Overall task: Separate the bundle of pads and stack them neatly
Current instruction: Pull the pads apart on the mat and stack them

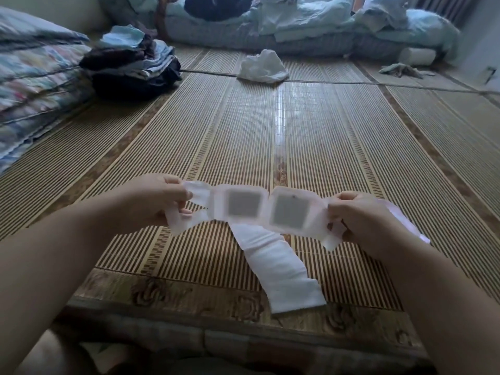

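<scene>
A strip of joined pale pink pads (266, 208), two of them showing grey square centres, is stretched level above the bamboo mat (338, 147). My left hand (159, 197) pinches its left end and my right hand (359, 219) pinches its right end. More pink material trails behind my right wrist. Below the strip, a white pad (281, 266) lies flat on the mat, slanting toward the near edge.
A pile of folded clothes (132, 66) sits at the back left beside a quilt (32, 85). A crumpled white bag (262, 66) lies at the far middle. Bedding (311, 25) lines the back, with a white roll (416, 56) at the far right.
</scene>
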